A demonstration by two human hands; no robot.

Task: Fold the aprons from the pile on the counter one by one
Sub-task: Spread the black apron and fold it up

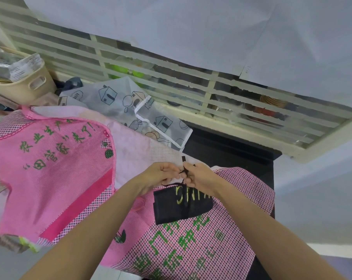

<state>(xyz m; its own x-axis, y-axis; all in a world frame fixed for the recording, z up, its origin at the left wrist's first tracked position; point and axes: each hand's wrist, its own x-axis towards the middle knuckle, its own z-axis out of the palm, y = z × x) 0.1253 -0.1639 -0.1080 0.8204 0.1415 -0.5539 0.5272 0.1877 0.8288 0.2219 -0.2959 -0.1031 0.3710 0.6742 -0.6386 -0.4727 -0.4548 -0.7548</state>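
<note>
A small folded black apron (pixel 182 206) with yellow-green lettering lies on a pink checked apron (pixel 191 245) with green characters. Just beyond its far edge, my left hand (pixel 161 174) and my right hand (pixel 199 176) meet, each pinching the black apron's thin black string (pixel 183 160). One end of the string sticks up between the fingers. A second pink apron (pixel 49 168) with green characters lies spread at the left. A white translucent apron (pixel 130 106) printed with houses lies behind it by the window.
A beige plastic basket (pixel 29 83) holding packets stands at the far left. A barred window frame (pixel 191 83) runs along the back, with a pale cloth (pixel 211 27) hanging above. The dark counter (pixel 231 146) shows at centre right, a grey wall at right.
</note>
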